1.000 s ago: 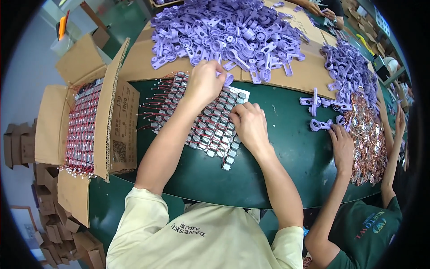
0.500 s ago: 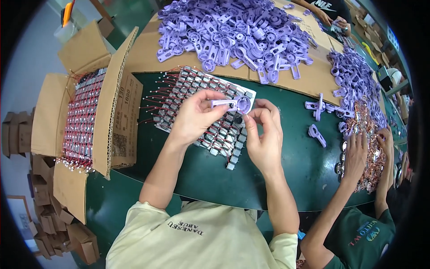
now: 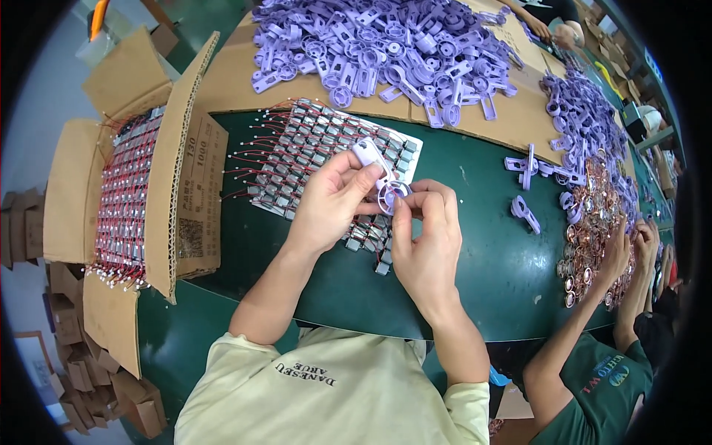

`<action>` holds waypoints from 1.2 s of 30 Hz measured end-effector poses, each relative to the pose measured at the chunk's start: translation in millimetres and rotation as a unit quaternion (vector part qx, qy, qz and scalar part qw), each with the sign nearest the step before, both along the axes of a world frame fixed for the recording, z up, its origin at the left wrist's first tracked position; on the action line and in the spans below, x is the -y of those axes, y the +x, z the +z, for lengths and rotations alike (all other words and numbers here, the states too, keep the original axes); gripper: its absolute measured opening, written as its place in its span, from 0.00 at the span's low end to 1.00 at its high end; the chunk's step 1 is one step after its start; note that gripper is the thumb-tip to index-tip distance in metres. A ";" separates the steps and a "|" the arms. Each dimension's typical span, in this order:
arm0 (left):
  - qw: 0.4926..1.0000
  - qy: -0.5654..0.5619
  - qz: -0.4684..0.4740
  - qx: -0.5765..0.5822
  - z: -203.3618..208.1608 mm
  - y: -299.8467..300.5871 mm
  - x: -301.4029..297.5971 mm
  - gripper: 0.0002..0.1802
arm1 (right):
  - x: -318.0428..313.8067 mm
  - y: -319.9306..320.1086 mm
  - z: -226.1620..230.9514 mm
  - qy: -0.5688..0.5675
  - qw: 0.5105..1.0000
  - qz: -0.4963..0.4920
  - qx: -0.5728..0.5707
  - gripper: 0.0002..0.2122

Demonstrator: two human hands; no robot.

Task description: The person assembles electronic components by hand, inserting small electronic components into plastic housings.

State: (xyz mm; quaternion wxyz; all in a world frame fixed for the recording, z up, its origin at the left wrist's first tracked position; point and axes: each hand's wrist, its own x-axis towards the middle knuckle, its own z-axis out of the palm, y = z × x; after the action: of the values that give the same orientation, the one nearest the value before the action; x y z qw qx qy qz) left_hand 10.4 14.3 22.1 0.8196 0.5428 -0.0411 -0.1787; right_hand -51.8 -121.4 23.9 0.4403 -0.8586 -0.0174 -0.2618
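Between my hands is a purple plastic housing (image 3: 368, 153) with a slotted handle and a round ring end, tilted with the ring toward me. My left hand (image 3: 330, 199) pinches it along the handle. The fingers of my right hand (image 3: 429, 241) close on the ring end; whether they also hold a small part there is hidden. Below and behind my hands lies a sheet of small silver motors (image 3: 311, 137) in rows, with red wires and white plugs along the left side. My hands cover part of its near right area.
A large heap of purple housings (image 3: 386, 55) lies on flattened cardboard (image 3: 230, 85) at the back. At left stands an open carton (image 3: 200, 200) packed with wired motors. Loose housings (image 3: 525, 215) and a pile of copper-coloured rings (image 3: 593, 245) lie at right, where a co-worker's hands (image 3: 615, 248) work.
The housing has turned from lying level to handle up and ring down, and my hands have shifted slightly down with it. The co-worker's hands have drawn together over the ring pile.
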 end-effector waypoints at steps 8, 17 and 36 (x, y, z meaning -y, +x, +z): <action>0.999 0.016 -0.014 0.036 4.4 -5.2 -2.2 0.08 | -3.7 -0.2 4.2 -0.018 1.000 -0.010 0.001 0.06; 0.998 -0.016 -0.012 0.058 0.5 -5.6 -1.5 0.08 | 0.5 1.8 7.2 0.170 0.984 0.043 -0.033 0.04; 0.999 -0.005 -0.019 0.030 0.1 -11.1 4.1 0.09 | 3.9 2.1 16.7 0.210 0.976 0.020 -0.057 0.03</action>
State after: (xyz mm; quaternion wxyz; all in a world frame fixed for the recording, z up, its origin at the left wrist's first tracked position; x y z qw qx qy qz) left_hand -0.7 10.2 22.2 0.8174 0.5426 -0.0766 -0.1775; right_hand -49.7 -125.3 40.6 0.6159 -0.7604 0.0457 -0.2010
